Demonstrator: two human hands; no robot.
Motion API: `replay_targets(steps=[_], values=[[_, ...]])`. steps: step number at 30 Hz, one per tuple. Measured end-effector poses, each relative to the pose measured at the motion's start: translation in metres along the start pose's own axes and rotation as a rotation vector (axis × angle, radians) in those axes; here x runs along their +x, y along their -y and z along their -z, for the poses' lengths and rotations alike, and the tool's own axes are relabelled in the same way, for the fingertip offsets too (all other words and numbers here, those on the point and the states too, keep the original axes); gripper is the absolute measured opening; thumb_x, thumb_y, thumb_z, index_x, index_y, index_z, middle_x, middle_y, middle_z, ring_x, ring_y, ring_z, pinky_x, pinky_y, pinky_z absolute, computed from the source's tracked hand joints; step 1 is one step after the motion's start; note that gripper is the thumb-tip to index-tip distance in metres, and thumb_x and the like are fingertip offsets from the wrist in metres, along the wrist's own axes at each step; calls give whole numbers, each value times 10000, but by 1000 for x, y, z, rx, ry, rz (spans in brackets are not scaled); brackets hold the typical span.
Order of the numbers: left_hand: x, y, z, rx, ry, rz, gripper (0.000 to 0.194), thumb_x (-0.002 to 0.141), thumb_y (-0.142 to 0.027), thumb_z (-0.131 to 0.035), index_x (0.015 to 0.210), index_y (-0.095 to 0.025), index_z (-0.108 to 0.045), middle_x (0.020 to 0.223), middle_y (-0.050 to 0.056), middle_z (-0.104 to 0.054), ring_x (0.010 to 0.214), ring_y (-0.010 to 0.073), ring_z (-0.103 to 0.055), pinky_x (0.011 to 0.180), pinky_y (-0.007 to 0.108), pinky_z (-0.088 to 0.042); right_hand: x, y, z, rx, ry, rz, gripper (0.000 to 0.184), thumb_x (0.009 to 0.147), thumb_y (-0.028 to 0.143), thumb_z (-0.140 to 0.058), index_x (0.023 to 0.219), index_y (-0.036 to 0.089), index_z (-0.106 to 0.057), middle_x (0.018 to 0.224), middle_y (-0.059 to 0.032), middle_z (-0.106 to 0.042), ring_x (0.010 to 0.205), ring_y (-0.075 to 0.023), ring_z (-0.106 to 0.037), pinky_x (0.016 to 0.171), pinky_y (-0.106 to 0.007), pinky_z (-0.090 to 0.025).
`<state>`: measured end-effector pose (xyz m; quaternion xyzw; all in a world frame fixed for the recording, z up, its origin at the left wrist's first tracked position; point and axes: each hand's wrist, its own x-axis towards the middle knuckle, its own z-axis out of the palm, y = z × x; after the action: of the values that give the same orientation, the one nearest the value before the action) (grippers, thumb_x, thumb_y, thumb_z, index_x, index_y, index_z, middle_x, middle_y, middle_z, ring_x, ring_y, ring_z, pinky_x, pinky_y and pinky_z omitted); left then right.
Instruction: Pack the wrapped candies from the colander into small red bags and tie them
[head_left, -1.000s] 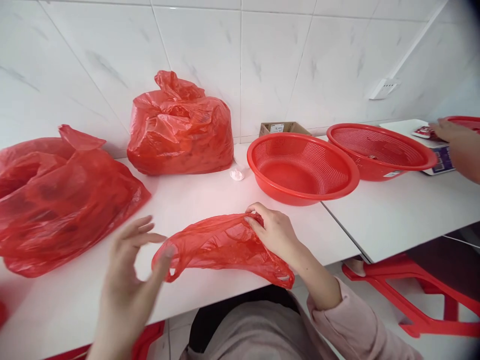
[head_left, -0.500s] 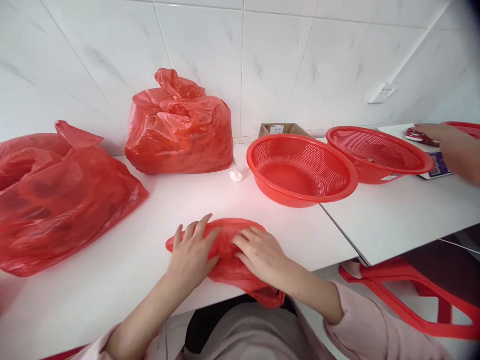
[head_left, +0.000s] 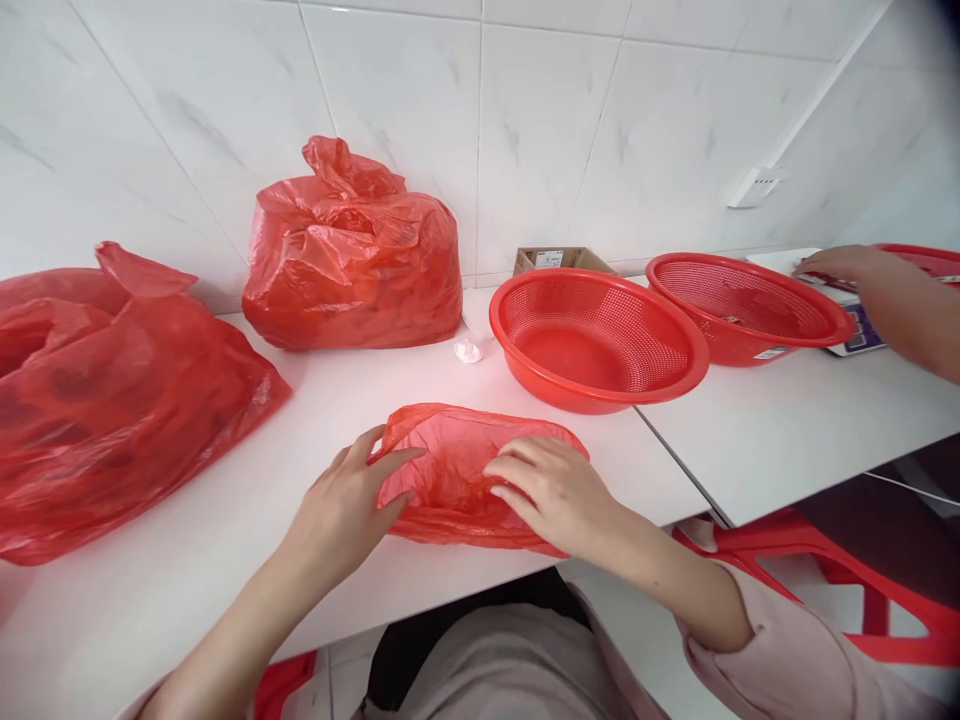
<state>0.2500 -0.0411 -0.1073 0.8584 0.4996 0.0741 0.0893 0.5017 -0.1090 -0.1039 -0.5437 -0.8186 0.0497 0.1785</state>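
Note:
A thin red plastic bag lies on the white table in front of me, its mouth spread wide and facing up. My left hand is at the bag's left rim, fingers apart, with some fingertips reaching inside the mouth and others partly hidden at the edge. From the right, my right hand reaches over the rim with bent, separated fingers inside the mouth. Neither hand shows a closed grip on the film. Beyond the bag stands a red perforated basket.
Two full red bags stand at the left and back. A crumpled pale scrap lies near the basket. Behind are a cardboard box and another basket. Another person's hand is over a scale. A red stool stands below.
The bag has gone from crumpled and flat to spread open and wider. My left hand has moved left and my right hand right. The other person's hand has shifted slightly left.

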Motion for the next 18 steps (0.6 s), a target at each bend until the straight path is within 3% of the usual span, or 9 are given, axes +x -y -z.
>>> replay_targets(steps=[2, 4, 6, 8, 12, 13, 15, 16, 18], values=[[2, -3, -5, -49, 19, 6, 424, 884, -339, -519, 1296, -384, -610, 1426, 87, -470, 1150, 326, -612, 848, 448, -553, 1, 5, -1, 30, 81, 11, 180, 927, 181, -559, 1010, 195, -717, 904, -61, -708, 867, -221, -659, 810, -396, -512], [3, -1, -7, -91, 47, 23, 420, 887, -363, -511, 1296, -391, -608, 1413, 81, -479, 1012, 295, -673, 796, 433, -565, -1, 6, 5, 119, 118, 14, 168, 915, 205, -590, 1024, 220, -718, 905, -38, -725, 865, -211, -671, 789, -369, -516], [4, 5, -6, -138, 53, 45, 403, 889, -417, -508, 1277, -405, -618, 1416, 67, -476, 904, 257, -693, 764, 415, -567, -5, -1, 21, 246, 33, 4, 172, 922, 248, -590, 1046, 244, -710, 969, -20, -736, 900, -187, -679, 803, -334, -520], [4, 13, -2, -197, 32, 65, 388, 883, -495, -515, 1243, -421, -640, 1444, 49, -452, 858, 229, -689, 747, 389, -568, -11, -18, 45, 318, -162, -63, 173, 931, 297, -579, 1042, 248, -703, 1012, -15, -735, 922, -171, -679, 835, -322, -520], [5, 27, 7, -330, -59, 35, 385, 865, -569, -540, 1187, -414, -683, 1474, 31, -443, 1068, 279, -640, 641, 281, -559, -29, -95, 101, 112, -624, -399, 226, 899, 357, -607, 1032, 202, -704, 1048, -66, -711, 972, -189, -649, 859, -351, -490], [5, 28, 9, -355, -81, 16, 381, 865, -564, -547, 1183, -408, -687, 1470, 30, -452, 1144, 297, -607, 618, 257, -553, -36, -120, 112, 23, -681, -508, 274, 912, 350, -580, 1103, 184, -687, 1148, -101, -673, 1075, -199, -610, 895, -356, -462], [5, 26, 10, -379, -110, -19, 362, 868, -547, -555, 1172, -408, -693, 1464, 23, -464, 1249, 314, -544, 655, 252, -565, -51, -172, 129, -122, -743, -799, 406, 847, 355, -646, 1198, 153, -652, 1292, -180, -574, 1289, -240, -463, 948, -372, -388], [5, 23, 10, -379, -122, -30, 353, 872, -537, -554, 1171, -412, -693, 1464, 19, -465, 1275, 317, -526, 722, 279, -576, -59, -195, 133, -102, -699, -971, 499, 806, 388, -681, 1246, 159, -627, 1378, -209, -495, 1370, -259, -373, 975, -386, -343], [8, 17, 10, -365, -141, -49, 337, 880, -516, -552, 1173, -420, -690, 1475, 13, -457, 1299, 320, -508, 879, 363, -560, -73, -236, 135, -58, -715, -1121, 615, 710, 411, -750, 1226, 102, -621, 1438, -323, -349, 1341, -355, -397, 909, -461, -337]])
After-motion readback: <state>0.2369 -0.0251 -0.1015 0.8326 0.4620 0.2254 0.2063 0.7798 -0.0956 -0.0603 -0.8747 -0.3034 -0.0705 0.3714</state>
